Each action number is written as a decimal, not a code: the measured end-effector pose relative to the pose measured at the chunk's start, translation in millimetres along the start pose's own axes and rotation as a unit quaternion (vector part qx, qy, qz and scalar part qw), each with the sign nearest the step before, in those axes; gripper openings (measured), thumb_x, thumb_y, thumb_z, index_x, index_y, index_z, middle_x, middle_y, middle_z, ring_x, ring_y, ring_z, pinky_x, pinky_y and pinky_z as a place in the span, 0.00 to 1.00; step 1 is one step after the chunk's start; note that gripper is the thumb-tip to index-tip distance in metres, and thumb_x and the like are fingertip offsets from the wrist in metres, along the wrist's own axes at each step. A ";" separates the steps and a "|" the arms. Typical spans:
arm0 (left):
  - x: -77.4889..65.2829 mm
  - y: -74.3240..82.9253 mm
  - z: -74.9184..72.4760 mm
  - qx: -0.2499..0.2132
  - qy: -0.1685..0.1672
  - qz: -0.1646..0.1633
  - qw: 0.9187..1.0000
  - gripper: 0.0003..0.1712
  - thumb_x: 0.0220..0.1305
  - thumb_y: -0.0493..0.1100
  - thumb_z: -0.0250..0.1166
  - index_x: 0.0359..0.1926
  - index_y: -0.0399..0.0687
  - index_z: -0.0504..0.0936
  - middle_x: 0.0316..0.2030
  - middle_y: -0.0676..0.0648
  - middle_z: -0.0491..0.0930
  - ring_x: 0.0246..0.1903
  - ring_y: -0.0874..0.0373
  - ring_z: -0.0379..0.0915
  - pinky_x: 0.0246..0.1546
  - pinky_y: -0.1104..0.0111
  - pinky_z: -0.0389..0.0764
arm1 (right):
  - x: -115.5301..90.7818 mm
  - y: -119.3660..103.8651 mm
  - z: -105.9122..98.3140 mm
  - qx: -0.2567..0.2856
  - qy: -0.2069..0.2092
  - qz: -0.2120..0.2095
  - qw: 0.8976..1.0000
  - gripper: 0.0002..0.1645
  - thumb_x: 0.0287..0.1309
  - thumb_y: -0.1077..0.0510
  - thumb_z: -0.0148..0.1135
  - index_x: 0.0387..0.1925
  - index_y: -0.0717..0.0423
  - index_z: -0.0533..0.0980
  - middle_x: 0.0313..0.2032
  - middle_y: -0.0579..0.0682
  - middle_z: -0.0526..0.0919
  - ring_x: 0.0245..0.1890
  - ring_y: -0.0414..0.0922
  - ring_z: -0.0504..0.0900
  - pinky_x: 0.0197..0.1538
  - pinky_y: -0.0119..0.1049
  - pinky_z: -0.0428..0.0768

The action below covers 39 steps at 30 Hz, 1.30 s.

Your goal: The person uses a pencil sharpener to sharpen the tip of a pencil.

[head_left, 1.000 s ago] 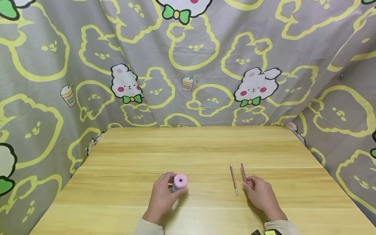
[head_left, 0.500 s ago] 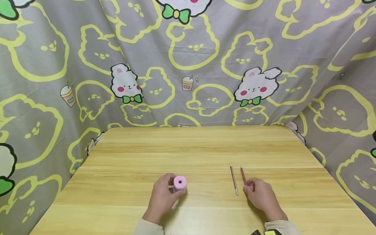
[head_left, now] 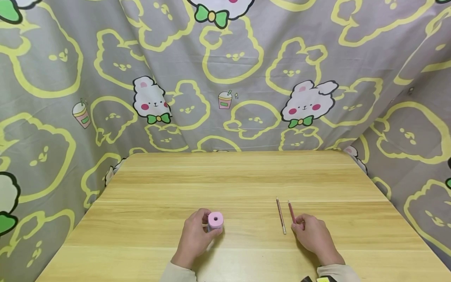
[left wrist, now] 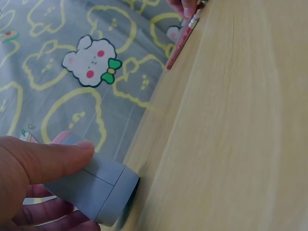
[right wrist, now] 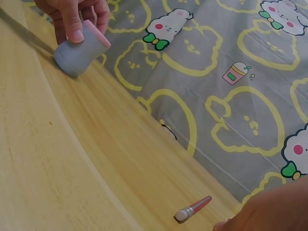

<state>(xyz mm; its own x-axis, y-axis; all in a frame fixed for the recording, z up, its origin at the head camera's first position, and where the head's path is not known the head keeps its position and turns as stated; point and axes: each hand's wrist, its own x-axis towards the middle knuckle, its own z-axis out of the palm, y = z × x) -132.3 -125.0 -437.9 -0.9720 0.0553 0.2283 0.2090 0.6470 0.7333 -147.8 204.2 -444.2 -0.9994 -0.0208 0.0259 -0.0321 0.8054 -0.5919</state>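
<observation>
My left hand (head_left: 193, 233) grips a small pencil sharpener (head_left: 215, 220) with a grey-blue body and a pink top that has a round hole in it. In the left wrist view, thumb and fingers lie on opposite sides of the sharpener (left wrist: 94, 185), its base at the tabletop. To the right, my right hand (head_left: 313, 235) pinches a red pencil (head_left: 292, 212) near its rear end, the tip pointing away from me; the rear end is hidden by the fingers. Just left of it, a second pencil (head_left: 280, 215) lies on the table, its eraser end (right wrist: 184, 214) toward me.
The wooden table (head_left: 246, 176) has a light, striped grain. A grey curtain (head_left: 225, 129) with cartoon rabbits hangs behind its far edge and along both sides. A black and yellow object (head_left: 322, 279) shows at the right sleeve.
The red pencil's tip has come down and a little toward me, with the right hand shifting slightly. The left hand and sharpener have sunk slightly. The second pencil stays where it was.
</observation>
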 end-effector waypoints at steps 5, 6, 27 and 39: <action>-0.4 -0.2 -0.4 0.018 0.000 0.003 1.000 0.27 0.43 0.39 0.80 0.43 0.37 0.76 0.35 0.47 0.77 0.36 0.56 0.75 0.35 0.70 0.81 | 0.0 0.6 0.7 -0.003 -0.004 0.001 1.000 0.14 0.59 0.60 0.64 0.40 0.69 0.79 0.21 0.44 0.75 0.20 0.42 0.70 0.26 0.37 0.71; -0.5 -0.2 -0.5 0.021 0.000 0.003 1.000 0.27 0.43 0.39 0.80 0.43 0.37 0.76 0.35 0.47 0.77 0.36 0.56 0.75 0.35 0.70 0.81 | 0.0 0.7 0.9 -0.004 -0.004 0.001 1.000 0.14 0.59 0.60 0.64 0.40 0.69 0.79 0.21 0.44 0.75 0.20 0.42 0.70 0.26 0.37 0.71; -0.3 1.6 -1.8 0.032 -0.009 -0.011 0.999 0.28 0.44 0.40 0.79 0.44 0.37 0.76 0.35 0.47 0.77 0.34 0.56 0.77 0.36 0.65 0.81 | -0.1 0.6 3.2 -0.013 -0.002 0.002 1.000 0.17 0.56 0.60 0.67 0.43 0.70 0.78 0.21 0.43 0.74 0.19 0.41 0.69 0.24 0.35 0.69; -1.3 1.3 -4.3 0.034 -0.015 -0.002 0.999 0.33 0.44 0.41 0.79 0.50 0.32 0.75 0.36 0.46 0.78 0.34 0.55 0.76 0.36 0.67 0.81 | -0.4 0.7 0.6 -0.002 0.024 -0.006 1.000 0.12 0.59 0.58 0.64 0.38 0.65 0.78 0.21 0.43 0.76 0.21 0.41 0.72 0.27 0.38 0.73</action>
<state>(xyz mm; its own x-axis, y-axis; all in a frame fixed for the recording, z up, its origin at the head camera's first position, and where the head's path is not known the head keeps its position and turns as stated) -130.2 -127.4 -434.5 -0.9757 0.0745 0.2059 0.1986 0.6976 0.6884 -147.4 204.5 -445.1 -0.9975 -0.0028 0.0710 -0.0442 0.8074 -0.5884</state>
